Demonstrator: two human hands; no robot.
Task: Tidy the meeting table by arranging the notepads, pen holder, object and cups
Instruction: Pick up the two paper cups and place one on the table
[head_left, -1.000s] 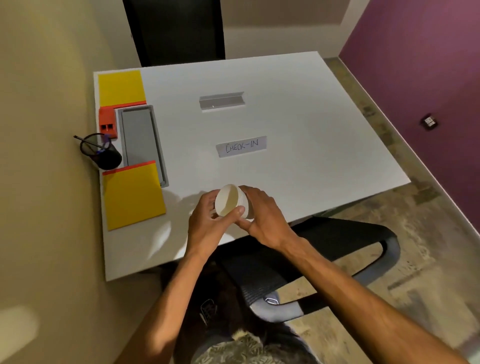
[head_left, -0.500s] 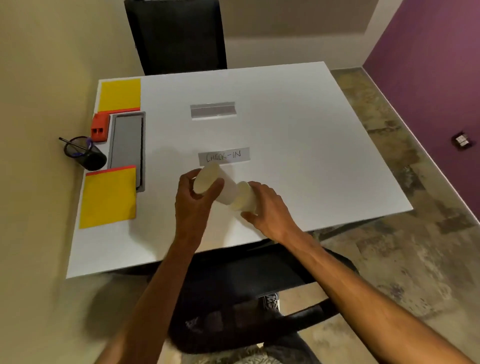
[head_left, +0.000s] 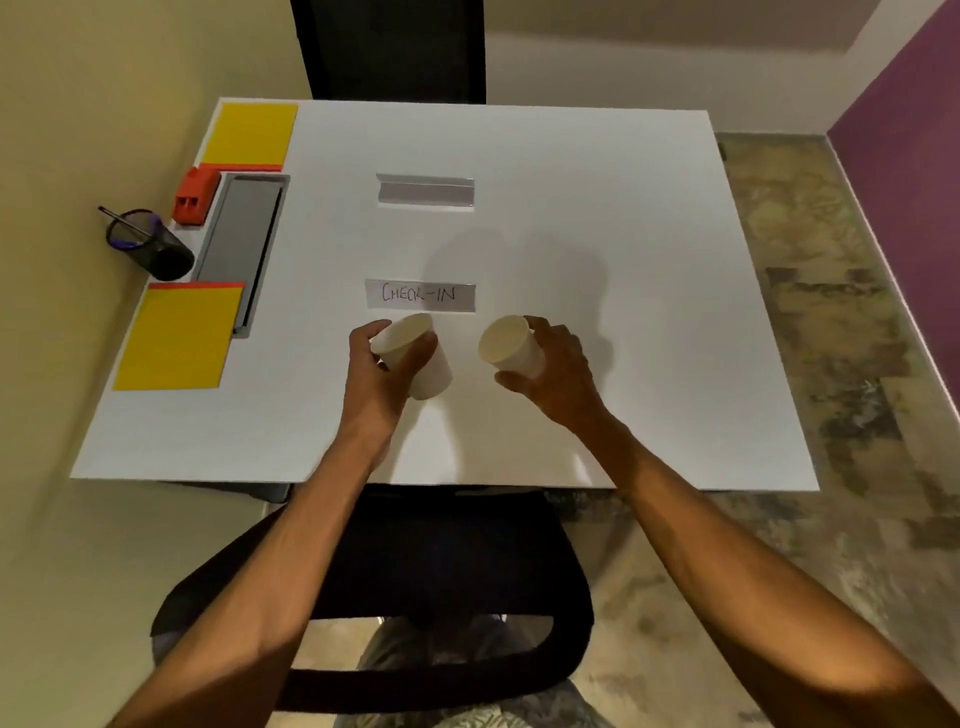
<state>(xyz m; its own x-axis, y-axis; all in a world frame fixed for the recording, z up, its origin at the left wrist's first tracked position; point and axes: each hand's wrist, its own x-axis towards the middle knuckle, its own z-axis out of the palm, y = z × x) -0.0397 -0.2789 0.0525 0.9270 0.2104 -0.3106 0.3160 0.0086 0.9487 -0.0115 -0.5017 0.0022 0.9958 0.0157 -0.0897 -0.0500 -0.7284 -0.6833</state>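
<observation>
While each small white paper cup is held tilted above the white surface (head_left: 623, 260), left cup (head_left: 410, 353) clasped in the left hand (head_left: 382, 371), right cup (head_left: 511, 345) in the right hand (head_left: 553, 374), light, crushable walls are judged best gripped gently mid-side.

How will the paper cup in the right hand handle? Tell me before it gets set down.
The paper cup looks thin-walled and empty, so probably light and easily crushed. The right hand holds it tilted; laid sideways it would likely roll on the smooth table.
</observation>
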